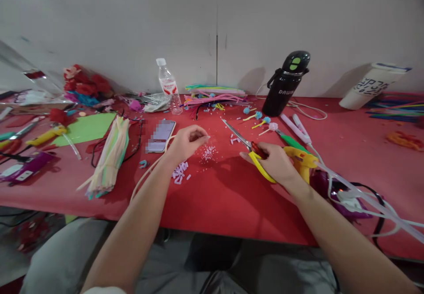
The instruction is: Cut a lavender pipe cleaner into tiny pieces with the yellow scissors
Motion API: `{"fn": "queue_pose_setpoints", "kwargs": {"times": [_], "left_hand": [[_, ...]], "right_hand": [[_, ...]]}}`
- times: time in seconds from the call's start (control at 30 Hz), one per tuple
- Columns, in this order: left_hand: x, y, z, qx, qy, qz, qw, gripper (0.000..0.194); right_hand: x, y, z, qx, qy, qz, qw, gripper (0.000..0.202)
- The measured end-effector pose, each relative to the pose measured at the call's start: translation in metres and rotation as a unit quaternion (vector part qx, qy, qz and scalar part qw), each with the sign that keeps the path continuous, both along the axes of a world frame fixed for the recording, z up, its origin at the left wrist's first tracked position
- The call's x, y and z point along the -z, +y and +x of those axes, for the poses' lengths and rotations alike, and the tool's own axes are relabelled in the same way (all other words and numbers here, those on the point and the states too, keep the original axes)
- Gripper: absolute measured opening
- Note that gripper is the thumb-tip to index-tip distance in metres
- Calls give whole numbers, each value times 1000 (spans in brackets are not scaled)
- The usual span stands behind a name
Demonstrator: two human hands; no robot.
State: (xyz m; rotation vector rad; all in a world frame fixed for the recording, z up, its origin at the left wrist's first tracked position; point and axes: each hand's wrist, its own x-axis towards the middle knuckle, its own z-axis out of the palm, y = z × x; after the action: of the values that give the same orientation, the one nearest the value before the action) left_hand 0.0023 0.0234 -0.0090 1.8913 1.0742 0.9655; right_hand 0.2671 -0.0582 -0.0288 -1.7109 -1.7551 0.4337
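Note:
My right hand grips a pair of scissors by yellow and red handles, with the blades pointing up and left above the red table. Thumb and fingers of my left hand are pinched together, with something tiny and pale at the tips, too small to name. Just under those fingertips lies a scatter of fine lilac bits. Short lilac pieces form a small pile beside my left wrist, and a few more lilac pieces rest near the scissor blades.
Behind my hands stand a plastic bottle and a black flask. A phone and a pipe cleaner bundle lie left. Small blue-topped stems and a yellow glue gun with cords are right. A white cup leans farther right.

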Motion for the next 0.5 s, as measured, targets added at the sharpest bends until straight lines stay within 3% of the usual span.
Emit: {"fn": "queue_pose_setpoints", "kwargs": {"times": [0.2, 0.5], "left_hand": [[11, -9, -7, -36, -40, 9, 999, 24], [2, -17, -1, -19, -20, -16, 999, 23]], "right_hand": [[4, -2, -3, -27, -40, -3, 999, 49], [5, -5, -6, -46, -68, -4, 997, 49]]}}
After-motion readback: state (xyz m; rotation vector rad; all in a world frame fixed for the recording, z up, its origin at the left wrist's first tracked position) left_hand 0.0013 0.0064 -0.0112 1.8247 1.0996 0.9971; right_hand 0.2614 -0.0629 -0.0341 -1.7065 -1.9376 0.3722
